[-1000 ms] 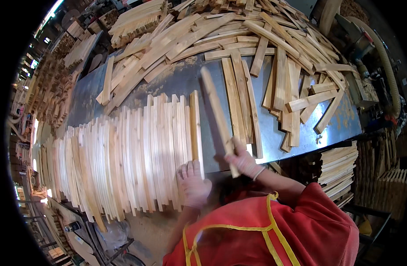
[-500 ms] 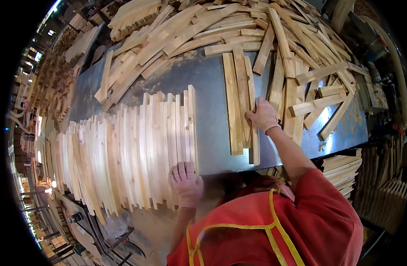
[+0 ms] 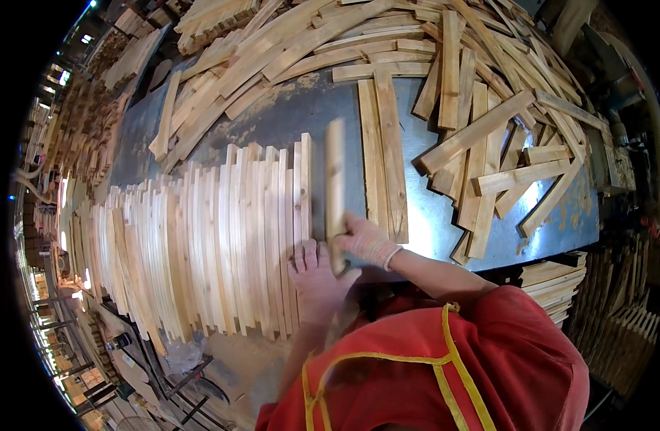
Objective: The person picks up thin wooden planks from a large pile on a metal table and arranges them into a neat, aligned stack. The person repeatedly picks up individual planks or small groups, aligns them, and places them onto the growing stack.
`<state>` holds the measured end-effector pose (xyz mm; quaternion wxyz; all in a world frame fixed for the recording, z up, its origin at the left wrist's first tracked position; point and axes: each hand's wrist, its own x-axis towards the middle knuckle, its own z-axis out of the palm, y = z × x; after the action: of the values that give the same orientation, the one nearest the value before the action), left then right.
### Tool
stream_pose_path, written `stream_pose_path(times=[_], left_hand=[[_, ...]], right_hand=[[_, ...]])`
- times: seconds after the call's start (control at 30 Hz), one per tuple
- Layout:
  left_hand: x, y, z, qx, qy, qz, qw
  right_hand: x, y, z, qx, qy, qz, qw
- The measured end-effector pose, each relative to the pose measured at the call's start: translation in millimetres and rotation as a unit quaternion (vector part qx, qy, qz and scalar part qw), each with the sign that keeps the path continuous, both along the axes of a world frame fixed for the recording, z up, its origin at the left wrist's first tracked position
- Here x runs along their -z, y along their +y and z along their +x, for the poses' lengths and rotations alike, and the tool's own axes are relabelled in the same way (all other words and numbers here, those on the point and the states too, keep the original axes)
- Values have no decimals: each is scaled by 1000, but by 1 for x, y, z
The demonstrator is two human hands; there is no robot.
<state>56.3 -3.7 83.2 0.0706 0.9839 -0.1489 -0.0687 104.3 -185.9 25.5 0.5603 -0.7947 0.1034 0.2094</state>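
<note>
My gloved right hand (image 3: 367, 241) is closed round the lower part of a short wooden board (image 3: 335, 169), which is blurred and held nearly upright in the picture. This board is just right of a long row of pale wooden strips (image 3: 233, 237), standing side by side with a narrow gap between. My gloved left hand (image 3: 319, 284) rests with its fingers stretched over the near right end of the row. Its thumb reaches toward the lower end of the held board; whether they touch I cannot tell. Two loose boards (image 3: 389, 154) lie side by side to the right.
A jumbled heap of boards (image 3: 481, 136) covers the right and far side of the grey metal tabletop (image 3: 430, 223). Sawdust lies in patches on the metal. Stacked boards (image 3: 556, 280) stand below the table's right edge. More timber is piled at the far left.
My right hand has taken a board from beside the loose pair and brought it left to the row. My left hand has shifted slightly right. Some boards in the right heap lie differently.
</note>
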Motion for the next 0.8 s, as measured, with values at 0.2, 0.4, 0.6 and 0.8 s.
stream_pose_path(times=[0.2,0.4,0.6,0.8], left_hand=[[39,38,-9,18,-80,64,995],[46,49,-11,34,-108,29,993],[33,59,-4,36,-26,2,999],[15,37,-17,119,-22,-113,986]], right_hand=[[-27,-61,60,112,-242,-401,876],[3,-111,10,194,-71,-372,905],[-59,-91,-56,285,-1,530,798],[-28,-28,-136,192,120,472,852]])
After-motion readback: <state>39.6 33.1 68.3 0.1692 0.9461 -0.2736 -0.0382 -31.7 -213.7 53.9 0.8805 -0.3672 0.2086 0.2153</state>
